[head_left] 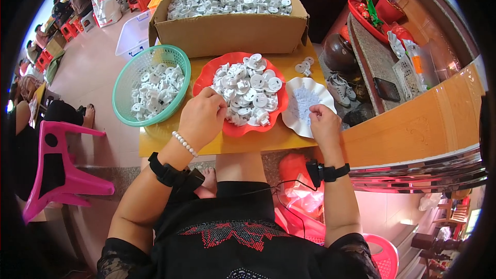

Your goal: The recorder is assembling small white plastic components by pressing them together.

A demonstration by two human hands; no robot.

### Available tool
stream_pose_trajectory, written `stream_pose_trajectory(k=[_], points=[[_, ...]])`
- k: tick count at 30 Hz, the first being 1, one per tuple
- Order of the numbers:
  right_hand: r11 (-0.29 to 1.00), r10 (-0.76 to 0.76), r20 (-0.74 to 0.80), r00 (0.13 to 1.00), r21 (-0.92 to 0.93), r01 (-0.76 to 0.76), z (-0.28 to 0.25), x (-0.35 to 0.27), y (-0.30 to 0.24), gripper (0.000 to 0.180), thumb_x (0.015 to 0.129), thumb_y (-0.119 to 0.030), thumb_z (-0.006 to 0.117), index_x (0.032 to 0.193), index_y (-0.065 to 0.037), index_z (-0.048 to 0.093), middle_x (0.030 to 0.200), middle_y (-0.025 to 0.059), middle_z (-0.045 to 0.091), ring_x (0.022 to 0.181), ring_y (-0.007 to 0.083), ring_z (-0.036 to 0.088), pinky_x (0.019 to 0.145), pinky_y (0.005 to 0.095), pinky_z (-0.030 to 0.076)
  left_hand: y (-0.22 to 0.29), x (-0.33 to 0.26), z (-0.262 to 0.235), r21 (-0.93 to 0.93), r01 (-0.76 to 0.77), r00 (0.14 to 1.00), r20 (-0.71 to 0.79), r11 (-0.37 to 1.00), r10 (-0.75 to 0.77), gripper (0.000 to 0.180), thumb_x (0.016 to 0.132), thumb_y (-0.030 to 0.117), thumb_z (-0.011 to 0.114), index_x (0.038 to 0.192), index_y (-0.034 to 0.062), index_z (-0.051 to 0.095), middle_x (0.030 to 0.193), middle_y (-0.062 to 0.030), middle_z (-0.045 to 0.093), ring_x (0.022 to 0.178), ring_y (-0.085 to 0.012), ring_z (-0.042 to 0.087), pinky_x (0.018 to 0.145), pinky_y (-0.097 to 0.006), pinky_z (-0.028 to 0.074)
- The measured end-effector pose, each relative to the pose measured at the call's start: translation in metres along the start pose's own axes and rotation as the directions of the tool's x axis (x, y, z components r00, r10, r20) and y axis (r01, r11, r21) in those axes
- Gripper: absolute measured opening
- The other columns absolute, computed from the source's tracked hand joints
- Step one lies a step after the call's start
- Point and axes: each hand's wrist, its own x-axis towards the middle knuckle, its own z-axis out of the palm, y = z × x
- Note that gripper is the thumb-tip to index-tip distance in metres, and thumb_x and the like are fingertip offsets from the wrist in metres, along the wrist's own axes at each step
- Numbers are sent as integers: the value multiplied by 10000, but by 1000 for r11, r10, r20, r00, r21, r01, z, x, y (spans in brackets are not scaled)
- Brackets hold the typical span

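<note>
My left hand (203, 116) is at the left rim of a red scalloped bowl (226, 126), its fingers curled together; whatever they hold is hidden. That bowl is heaped with white plastic parts (243, 90) that have round disc ends. Over the right side of a white wavy-rimmed dish (293, 125), my right hand (325, 124) has thumb and fingers pinched; I cannot make out what is between them. Small pale bits (304, 99) lie in the dish. To the left, a green mesh basket (120, 104) contains more white parts.
A cardboard box (227, 39) full of similar parts stands at the back of the yellow table (206, 148). A few loose parts (305, 67) lie beyond the dish. At right, a stone ledge bears a phone (386, 89). A pink stool (54, 160) and seated people are at left.
</note>
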Motion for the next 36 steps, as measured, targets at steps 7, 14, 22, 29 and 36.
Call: stream_pose_trajectory(k=[7, 14, 22, 29, 36], points=[[995, 36, -16, 999, 99, -34, -6, 1, 0, 102, 813, -161, 675, 874, -85, 703, 838, 89, 702, 776, 251, 667, 786, 384, 464, 9, 2, -13, -554, 220, 969, 27, 803, -246, 58, 895, 70, 586, 927, 33, 554, 956, -113, 656, 752, -226, 675, 627, -324, 506], [971, 5, -88, 996, 238, 17, -9, 0, 11, 147, 828, -58, 639, 951, -9, 702, 813, 105, 713, 703, 142, 671, 671, 277, 521, 40, -11, -25, -872, 457, 847, 487, -175, -216, 226, 944, 5, 498, 1165, 36, 539, 1032, -85, 627, 902, -188, 665, 739, -279, 536], [961, -40, -195, 980, 262, 91, -18, -6, 2, 103, 827, -42, 654, 914, 0, 691, 795, 96, 683, 677, 165, 631, 659, 271, 498, 51, -25, -25, -870, 459, 868, 482, -181, -119, 421, 902, -6, 584, 1312, 51, 507, 1072, -87, 636, 955, -165, 650, 736, -255, 531], [553, 92, 82, 992, 825, -119, -63, -39, -85, 90, 867, -41, 664, 937, 15, 667, 830, 6, 656, 724, 67, 585, 689, 200, 465, 63, -26, -34, -723, 495, 837, 546, -481, 39, 364, 993, 168, 507, 1336, 48, 474, 1102, -117, 645, 817, -124, 624, 726, -266, 553], [436, -149, 149, 977, 897, -70, -78, -72, -153, 68, 869, -27, 657, 922, 13, 646, 862, 40, 669, 774, 89, 601, 727, 222, 466, 70, -35, -20, -647, 510, 830, 544, -567, 126, 380, 1044, 296, 362, 1303, 49, 489, 1110, -120, 654, 803, -136, 619, 747, -299, 541]])
